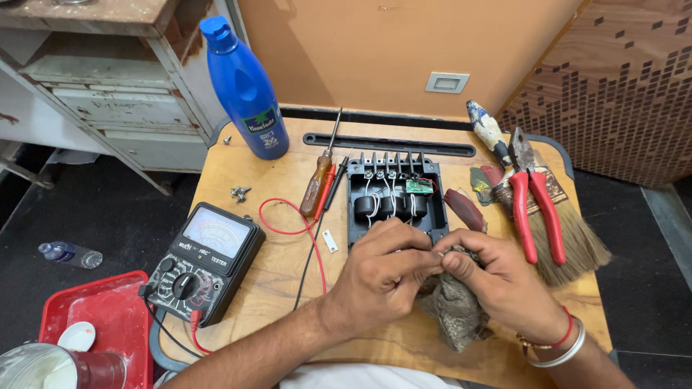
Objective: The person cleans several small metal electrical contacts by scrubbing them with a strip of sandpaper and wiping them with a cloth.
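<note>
Both hands, left hand (378,270) and right hand (497,277), pinch fingers closed on a grey-brown mottled cloth rag (454,306), just below the open black plastic electrical box (393,194).

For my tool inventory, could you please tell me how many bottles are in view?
2. A tall blue bottle stands at the table's back left corner; a small clear bottle lies on the dark floor to the left. Others may be hidden out of frame.
</note>
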